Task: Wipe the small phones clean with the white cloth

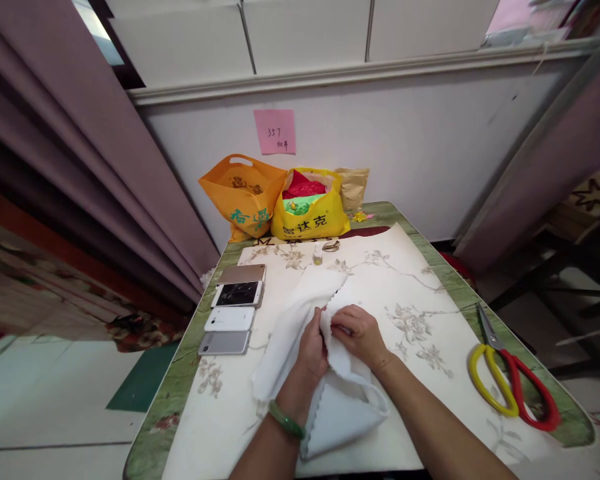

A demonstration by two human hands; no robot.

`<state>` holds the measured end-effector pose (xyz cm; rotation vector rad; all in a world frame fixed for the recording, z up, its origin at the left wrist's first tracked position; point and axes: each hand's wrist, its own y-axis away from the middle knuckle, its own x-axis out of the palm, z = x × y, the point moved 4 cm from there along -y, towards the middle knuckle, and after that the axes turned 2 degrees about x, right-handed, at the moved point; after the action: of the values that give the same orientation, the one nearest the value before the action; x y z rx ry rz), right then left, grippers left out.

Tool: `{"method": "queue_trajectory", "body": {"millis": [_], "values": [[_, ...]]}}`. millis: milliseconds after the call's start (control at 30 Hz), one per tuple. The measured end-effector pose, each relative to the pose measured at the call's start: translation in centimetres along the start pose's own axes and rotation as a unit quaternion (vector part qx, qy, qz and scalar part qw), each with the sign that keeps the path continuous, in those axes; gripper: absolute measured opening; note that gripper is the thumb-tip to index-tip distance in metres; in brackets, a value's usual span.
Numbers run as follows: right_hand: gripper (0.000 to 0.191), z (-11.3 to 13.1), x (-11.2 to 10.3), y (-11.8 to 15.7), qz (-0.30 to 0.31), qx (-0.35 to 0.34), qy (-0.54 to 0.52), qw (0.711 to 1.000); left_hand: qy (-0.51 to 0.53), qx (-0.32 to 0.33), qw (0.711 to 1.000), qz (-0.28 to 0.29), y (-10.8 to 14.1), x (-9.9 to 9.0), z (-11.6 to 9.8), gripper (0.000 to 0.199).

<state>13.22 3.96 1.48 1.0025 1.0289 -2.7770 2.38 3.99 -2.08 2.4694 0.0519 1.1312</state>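
A white cloth (300, 308) with a zigzag-cut edge lies partly folded over the table's middle, its near flap hanging toward me. My left hand (313, 345), below a green bangle (286, 420), is closed on the cloth's raised edge. Just to the right, my right hand (359, 333) pinches the same edge with bent fingers. Whether something small, such as a needle, sits between those fingertips I cannot make out. Beyond the cloth stand a small glass bottle (318, 254) and a dark looped item (331, 246), too small to name.
Several phones (237, 294) lie in a column at the left. Big scissors (503, 373) with yellow and red handles rest at the right edge. An orange bag (245, 193), a yellow bag (310, 223) and a brown paper bag (353, 187) stand at the back wall.
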Motion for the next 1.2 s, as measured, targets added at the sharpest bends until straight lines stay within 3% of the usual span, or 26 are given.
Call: {"method": "queue_trajectory", "body": {"millis": [100, 233, 367, 433, 500, 567, 700, 800, 933, 1000, 1067, 1200], "values": [[0.011, -1.2, -1.0, 0.0, -0.078, 0.099, 0.024, 0.992, -0.027, 0.017, 0.999, 0.032, 0.2, 0.7, -0.3, 0.037], [0.013, -3.5, -2.4, 0.4, -0.185, 0.230, 0.018, 0.955, -0.075, 0.032, 0.995, 0.058, 0.7, 1.4, -0.9, 0.039], [0.023, -5.8, -2.3, 0.9, -0.248, 0.355, -0.167, 0.886, -0.141, 0.056, 0.986, 0.063, 0.8, 1.1, -1.2, 0.042], [0.032, -6.2, -1.9, 1.0, -0.263, 0.388, -0.286, 0.836, -0.187, 0.121, 0.973, 0.057, 1.0, 1.2, -1.7, 0.045], [0.039, -6.1, -1.5, 0.9, -0.238, 0.396, -0.358, 0.811, -0.213, 0.198, 0.956, 0.039, 1.6, 1.5, -2.2, 0.057], [0.042, -5.7, -1.4, 0.5, -0.189, 0.390, -0.372, 0.820, -0.212, 0.240, 0.947, 0.024, 2.4, 2.0, -2.5, 0.068], [0.049, -5.0, -1.1, 0.0, -0.088, 0.360, -0.324, 0.870, -0.222, 0.239, 0.944, 0.035, 3.4, 3.1, -2.2, 0.063], [0.047, -4.8, -0.7, -0.2, -0.044, 0.342, -0.309, 0.887, -0.250, 0.251, 0.933, 0.055, 3.5, 3.4, -1.9, 0.062], [0.048, -5.1, -0.9, 0.1, -0.103, 0.363, -0.252, 0.891, -0.291, 0.286, 0.912, 0.022, 3.0, 2.5, -1.9, 0.064], [0.048, -5.2, -1.1, 0.2, -0.136, 0.382, -0.246, 0.880, -0.312, 0.271, 0.910, -0.012, 2.4, 1.7, -1.8, 0.071], [0.048, -5.2, -1.2, 0.3, -0.156, 0.397, -0.254, 0.868, -0.315, 0.229, 0.921, -0.023, 1.9, 1.0, -1.4, 0.070], [0.049, -5.2, -1.4, 0.4, -0.173, 0.405, -0.245, 0.864, -0.268, 0.170, 0.948, -0.010, 1.1, 0.7, -1.2, 0.046]]}}
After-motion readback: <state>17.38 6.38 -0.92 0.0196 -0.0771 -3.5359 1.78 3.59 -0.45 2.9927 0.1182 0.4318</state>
